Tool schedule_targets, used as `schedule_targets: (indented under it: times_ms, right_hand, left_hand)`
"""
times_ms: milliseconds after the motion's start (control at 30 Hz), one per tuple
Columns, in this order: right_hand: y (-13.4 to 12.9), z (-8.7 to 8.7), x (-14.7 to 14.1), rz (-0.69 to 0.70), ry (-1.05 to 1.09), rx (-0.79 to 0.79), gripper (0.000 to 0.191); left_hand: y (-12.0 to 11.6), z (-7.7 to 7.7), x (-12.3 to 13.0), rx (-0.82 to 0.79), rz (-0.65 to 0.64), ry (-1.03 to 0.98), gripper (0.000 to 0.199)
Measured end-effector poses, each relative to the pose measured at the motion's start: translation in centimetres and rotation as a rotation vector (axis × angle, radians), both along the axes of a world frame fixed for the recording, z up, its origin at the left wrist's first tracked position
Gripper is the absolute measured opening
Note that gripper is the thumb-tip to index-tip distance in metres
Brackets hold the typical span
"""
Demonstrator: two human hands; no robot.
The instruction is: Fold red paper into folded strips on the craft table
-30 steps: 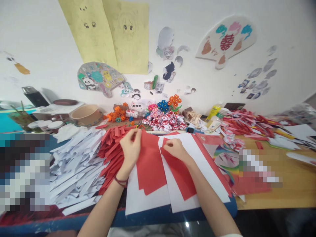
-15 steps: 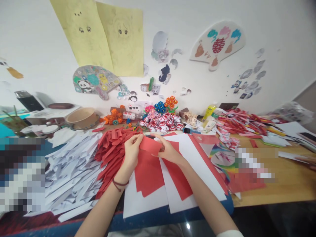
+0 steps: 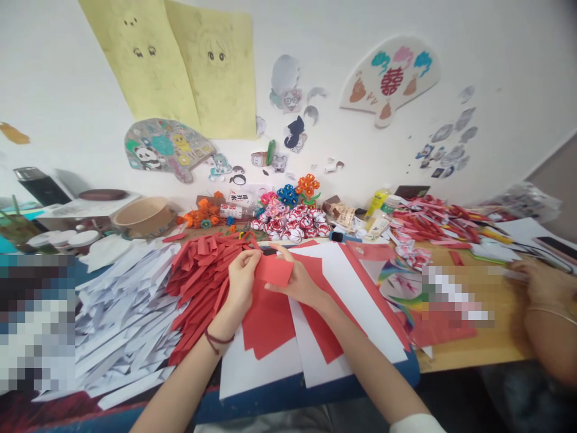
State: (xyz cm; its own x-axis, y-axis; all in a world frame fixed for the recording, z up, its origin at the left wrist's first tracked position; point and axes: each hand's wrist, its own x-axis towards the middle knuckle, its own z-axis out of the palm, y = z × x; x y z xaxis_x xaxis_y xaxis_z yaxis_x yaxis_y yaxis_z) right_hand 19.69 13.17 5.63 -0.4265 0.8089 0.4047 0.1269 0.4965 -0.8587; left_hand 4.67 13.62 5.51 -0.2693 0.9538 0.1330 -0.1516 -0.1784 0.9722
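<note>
Both grips, left hand [image 3: 242, 278] and right hand [image 3: 303, 284], pinch opposite ends of one red slip [image 3: 276, 270], held above the red sheets [image 3: 270, 325] on the bench [image 3: 409, 374]. Apart one second earlier, the hands have since met, suggesting a single piece is now being handled. Its long axis runs left to right, dipping slightly rightward.

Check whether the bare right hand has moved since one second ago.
Yes, the right hand has shifted left, toward the left hand, judged against the heaped, rounded red-and-white flowers.
</note>
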Motion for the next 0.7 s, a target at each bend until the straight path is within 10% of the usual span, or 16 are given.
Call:
schedule_targets:
  times_ms: [533,700]
  right_hand:
    - [1.4,-0.7,0.4,-0.168,0.351,-0.185,0.027]
    - [1.8,-0.9,0.8,-0.246,0.279,-0.171,0.041]
  left_hand:
    - [0.1,-0.4,0.3,0.032,-0.134,0.089,0.025]
    - [0.2,-0.3,0.2,0.006,-0.134,0.093,0.024]
